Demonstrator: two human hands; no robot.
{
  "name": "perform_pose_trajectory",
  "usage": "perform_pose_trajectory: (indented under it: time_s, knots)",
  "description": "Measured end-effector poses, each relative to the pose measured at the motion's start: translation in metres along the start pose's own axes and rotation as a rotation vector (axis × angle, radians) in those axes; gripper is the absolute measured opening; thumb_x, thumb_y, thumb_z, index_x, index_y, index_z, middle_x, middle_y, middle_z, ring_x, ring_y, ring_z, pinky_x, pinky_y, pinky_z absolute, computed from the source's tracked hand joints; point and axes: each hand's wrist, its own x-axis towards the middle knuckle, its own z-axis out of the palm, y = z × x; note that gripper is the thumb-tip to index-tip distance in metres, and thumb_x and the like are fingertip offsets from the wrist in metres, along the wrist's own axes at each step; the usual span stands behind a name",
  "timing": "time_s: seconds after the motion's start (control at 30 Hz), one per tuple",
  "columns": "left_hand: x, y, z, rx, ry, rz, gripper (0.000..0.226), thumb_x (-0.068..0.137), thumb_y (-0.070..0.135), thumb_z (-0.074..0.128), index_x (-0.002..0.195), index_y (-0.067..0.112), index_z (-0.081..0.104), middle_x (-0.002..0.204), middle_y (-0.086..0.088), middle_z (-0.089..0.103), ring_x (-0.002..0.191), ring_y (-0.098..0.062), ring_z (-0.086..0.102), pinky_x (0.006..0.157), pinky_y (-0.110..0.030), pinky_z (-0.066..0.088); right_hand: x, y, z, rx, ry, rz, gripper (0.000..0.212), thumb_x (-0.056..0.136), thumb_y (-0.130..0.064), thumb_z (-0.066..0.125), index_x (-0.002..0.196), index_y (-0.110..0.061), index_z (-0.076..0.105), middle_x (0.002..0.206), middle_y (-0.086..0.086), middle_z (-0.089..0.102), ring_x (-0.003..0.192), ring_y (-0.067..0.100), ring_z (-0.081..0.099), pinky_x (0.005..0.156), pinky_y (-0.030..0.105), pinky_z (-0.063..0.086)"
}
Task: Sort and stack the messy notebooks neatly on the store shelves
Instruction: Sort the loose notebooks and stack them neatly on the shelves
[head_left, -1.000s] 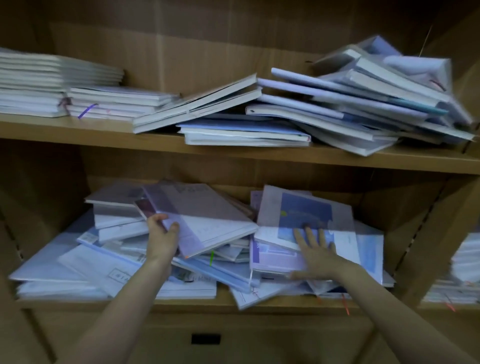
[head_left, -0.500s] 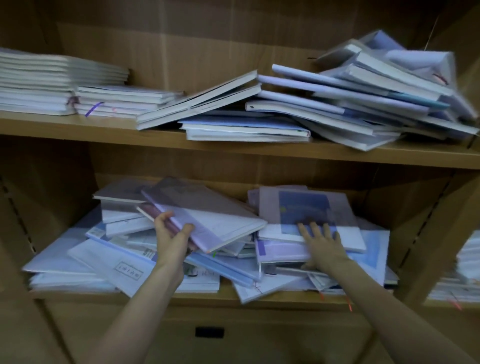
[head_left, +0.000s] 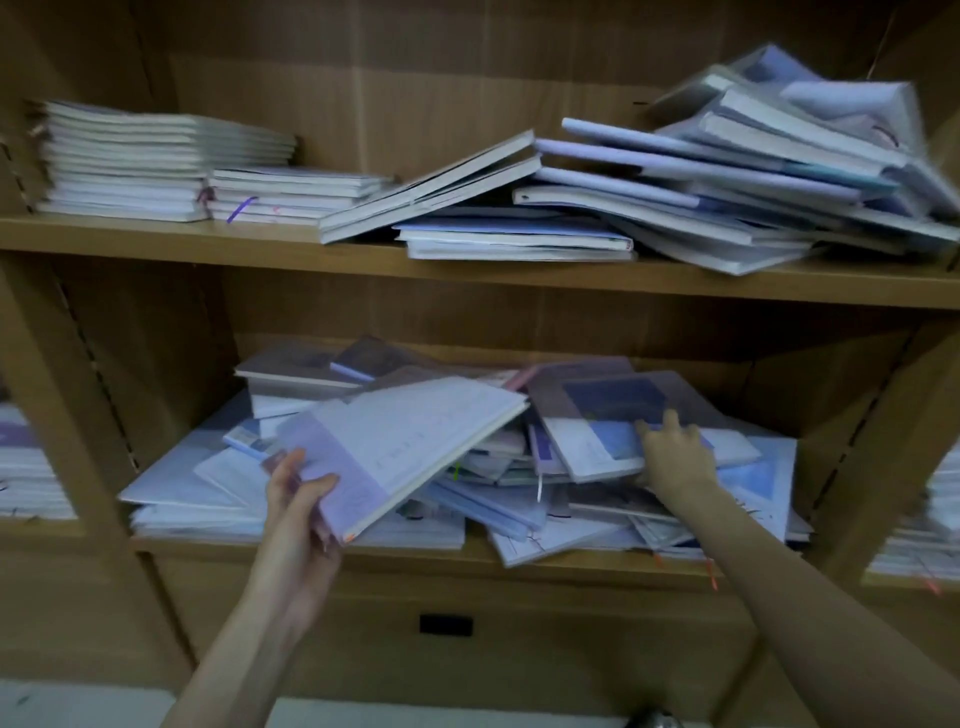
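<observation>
Wooden shelf (head_left: 519, 558): left grip (head_left: 298, 499) clamps lavender notebook (head_left: 400, 447) (tilted up-right); right grip (head_left: 672, 457) apart.

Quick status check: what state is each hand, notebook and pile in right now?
Left hand: grips lavender notebook's corner.
Lavender notebook: lifted, tilted.
Right hand: fingers on blue-cover notebook.
Blue-cover notebook: lying atop pile.
Lower-shelf pile: messy.
Upper-left stack: neat.
Upper-right heap: slanted, jumbled.
</observation>
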Motion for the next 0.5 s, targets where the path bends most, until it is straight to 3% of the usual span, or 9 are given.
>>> perform_pose_trajectory:
  time_s: [0.13,0.2,0.3,0.4,0.5]
  knots:
    - [0.001,0.013,0.005,0.092,-0.076,-0.005,0.034,0.094,0.002,0.041,0.117,0.026,0.047,0.088,0.008,0.051,0.054,0.001,0.058,0.039,-0.011,0.043,0.002,-0.001,0.002,0.096,-0.170,-0.081,0.084,0.085,-0.034,0.068,0.149,-0.022,0.014,0.145,0.015,0.015,0.129,0.041,0.030,0.097,0.042,0.040]
    - [0.001,0.011,0.016,0.131,-0.145,-0.015,0.034,0.094,0.001,0.042,0.117,0.026,0.046,0.093,0.004,0.052,0.064,-0.008,0.057,0.042,-0.015,0.046,0.002,0.010,0.005,0.218,-0.191,-0.113,0.082,0.082,-0.035,0.072,0.148,-0.023,0.024,0.139,0.014,0.022,0.125,0.039,0.033,0.100,0.043,0.039]
    - [-0.001,-0.007,0.034,0.218,-0.260,-0.004,0.034,0.094,0.002,0.045,0.110,0.031,0.050,0.096,-0.002,0.055,0.073,-0.018,0.053,0.053,-0.028,0.045,-0.005,0.027,0.015,0.418,-0.079,-0.039,0.070,0.079,-0.038,0.074,0.137,-0.015,0.043,0.137,0.015,0.030,0.124,0.036,0.035,0.102,0.040,0.035]
    - [-0.005,-0.037,0.068,0.228,-0.334,-0.021,0.035,0.093,0.000,0.045,0.113,0.030,0.049,0.077,0.000,0.052,0.058,-0.014,0.047,0.045,-0.022,0.041,-0.013,0.034,0.024,0.696,0.125,0.156,0.061,0.076,-0.034,0.078,0.120,-0.003,0.050,0.131,0.020,0.031,0.110,0.041,0.044,0.086,0.041,0.040]
    - [0.000,-0.075,0.115,0.178,-0.397,-0.084,0.035,0.094,-0.002,0.045,0.116,0.025,0.046,0.079,-0.006,0.047,0.059,-0.018,0.044,0.042,-0.019,0.044,-0.015,0.048,0.031,1.096,0.180,0.323,0.051,0.077,-0.019,0.078,0.114,-0.001,0.049,0.129,0.023,0.036,0.085,0.036,0.053,0.073,0.041,0.048]
